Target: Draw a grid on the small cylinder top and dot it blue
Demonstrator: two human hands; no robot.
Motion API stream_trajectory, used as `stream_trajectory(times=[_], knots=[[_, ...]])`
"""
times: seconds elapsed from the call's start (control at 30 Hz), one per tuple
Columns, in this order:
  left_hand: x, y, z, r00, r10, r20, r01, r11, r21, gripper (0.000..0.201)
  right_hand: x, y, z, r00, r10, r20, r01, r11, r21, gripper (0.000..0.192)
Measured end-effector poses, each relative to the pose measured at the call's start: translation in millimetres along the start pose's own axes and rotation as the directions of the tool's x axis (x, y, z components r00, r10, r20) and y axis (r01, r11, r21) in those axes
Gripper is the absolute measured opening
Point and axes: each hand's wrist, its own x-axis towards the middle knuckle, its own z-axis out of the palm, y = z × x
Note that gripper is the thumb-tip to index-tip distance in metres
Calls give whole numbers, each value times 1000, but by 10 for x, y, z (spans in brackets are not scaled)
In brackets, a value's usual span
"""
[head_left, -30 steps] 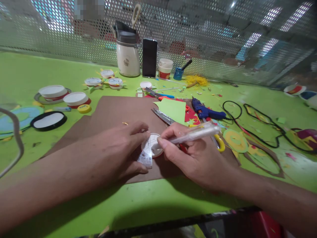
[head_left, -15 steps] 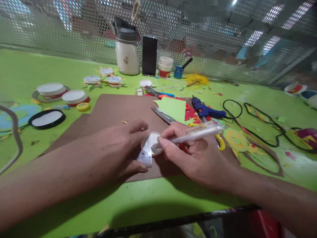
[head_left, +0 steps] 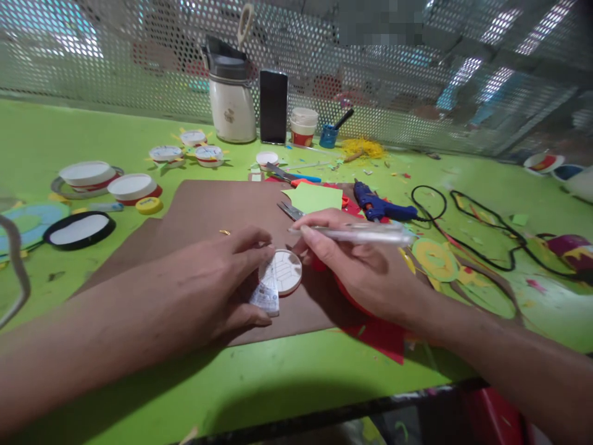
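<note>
No writing I can read; my left hand [head_left: 217,278] pins the small ruler [head_left: 267,292] over the white lid [head_left: 283,272] on the brown sheet [head_left: 208,210], right hand [head_left: 356,266] gripping the clear pen [head_left: 356,233], now lifted off the lid.

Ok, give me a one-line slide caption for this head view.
Left hand pins a small ruler across a white round lid on brown card; right hand holds a clear pen above it.
</note>
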Motion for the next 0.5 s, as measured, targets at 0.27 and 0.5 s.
stream_trajectory(times=[0.27,0.5], knots=[[0,-29,-11,999,-30,44,32,998,-55,60,6,34,-69,990,-3,138,22,990,-139,21],[1,20,-47,997,-43,59,46,997,-55,51,-8,50,-69,987,-27,160,50,989,-141,22]])
